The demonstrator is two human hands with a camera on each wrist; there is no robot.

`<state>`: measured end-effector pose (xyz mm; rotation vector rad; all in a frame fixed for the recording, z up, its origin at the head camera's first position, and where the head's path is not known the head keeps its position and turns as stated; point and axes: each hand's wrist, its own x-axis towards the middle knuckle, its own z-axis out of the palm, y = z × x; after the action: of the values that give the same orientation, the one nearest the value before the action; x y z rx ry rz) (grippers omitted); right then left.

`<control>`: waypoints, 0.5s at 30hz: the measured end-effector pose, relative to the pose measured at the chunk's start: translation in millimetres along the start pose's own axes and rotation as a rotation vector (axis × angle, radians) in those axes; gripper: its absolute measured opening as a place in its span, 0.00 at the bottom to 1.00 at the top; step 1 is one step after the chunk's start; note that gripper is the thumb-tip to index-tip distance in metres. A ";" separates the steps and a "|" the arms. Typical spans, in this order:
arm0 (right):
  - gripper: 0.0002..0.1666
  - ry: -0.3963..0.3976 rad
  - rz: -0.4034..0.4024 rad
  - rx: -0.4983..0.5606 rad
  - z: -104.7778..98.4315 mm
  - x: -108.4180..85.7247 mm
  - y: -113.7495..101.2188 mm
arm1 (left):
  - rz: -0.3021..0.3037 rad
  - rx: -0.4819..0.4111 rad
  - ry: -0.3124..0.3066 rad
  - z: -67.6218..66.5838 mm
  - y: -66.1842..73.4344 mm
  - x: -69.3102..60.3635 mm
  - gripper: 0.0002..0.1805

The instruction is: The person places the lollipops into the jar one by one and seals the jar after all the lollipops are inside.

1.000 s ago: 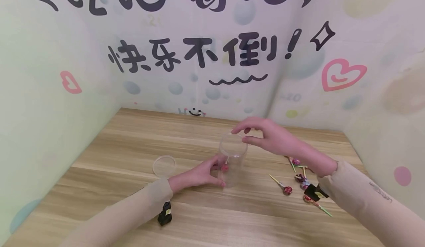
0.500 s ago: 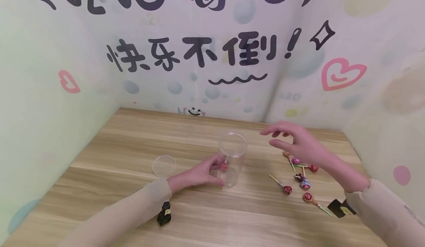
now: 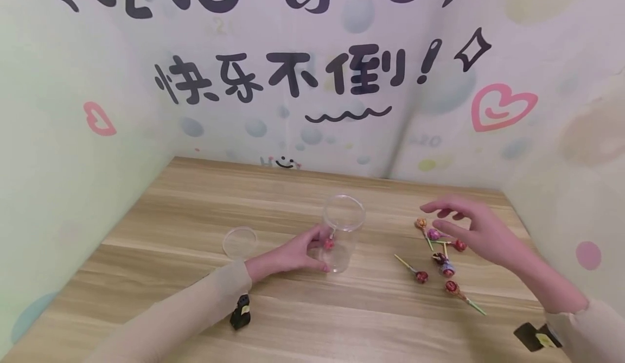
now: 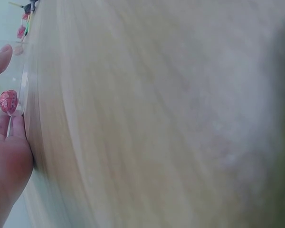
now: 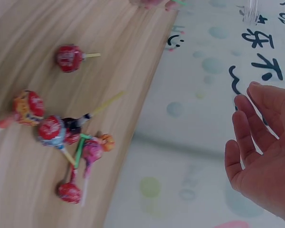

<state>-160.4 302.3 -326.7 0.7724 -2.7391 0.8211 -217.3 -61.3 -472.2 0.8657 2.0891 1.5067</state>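
A clear plastic jar [image 3: 348, 243] stands upright and uncovered near the middle of the table. Inside it is a lollipop with a red wrapper [image 3: 329, 242], its stick pointing up. My left hand [image 3: 290, 254] grips the lower part of the jar, thumb on the near side and fingers round the far side. In the left wrist view the red lollipop [image 4: 8, 101] shows through the jar wall beside the fingers. To the right, my right hand [image 3: 471, 227] hovers over several wrapped lollipops [image 3: 445, 268], fingers loosely bent and holding nothing. In the right wrist view these lollipops [image 5: 51, 130] lie apart from the hand.
A round clear lid [image 3: 240, 242] lies flat on the wooden table [image 3: 273, 325], left of the jar. One lollipop [image 3: 421, 276] lies between the jar and the others. A printed wall [image 3: 244, 146] borders the table at the back.
My right hand has moved from the jar's rim to the right, over the lollipops. My left hand has kept its grip on the jar.
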 end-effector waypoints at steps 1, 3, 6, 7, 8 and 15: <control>0.20 0.002 0.015 -0.002 0.7 -4.1 2.4 | 0.000 0.001 -0.001 -0.4 -0.7 0.0 0.46; 0.19 0.023 0.046 0.002 2.8 -12.5 6.7 | 0.002 0.000 -0.003 -0.8 -1.4 -0.2 0.46; 0.19 0.067 0.071 0.000 5.3 -25.9 12.9 | 0.009 0.000 -0.005 -1.0 -2.6 0.0 0.45; 0.20 0.078 0.079 -0.002 5.6 -30.5 14.7 | 0.010 -0.001 -0.007 -1.0 -2.8 0.1 0.45; 0.20 0.088 0.093 -0.004 5.8 -35.0 16.7 | 0.012 -0.005 -0.007 -0.9 -2.7 0.2 0.44; 0.19 0.075 0.261 -0.032 5.7 -64.9 27.4 | 0.019 -0.010 -0.004 -1.5 -1.7 0.0 0.43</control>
<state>-119.9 346.6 -364.1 0.3731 -2.8140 0.8330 -218.7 -62.7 -473.3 0.8864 2.0748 1.5225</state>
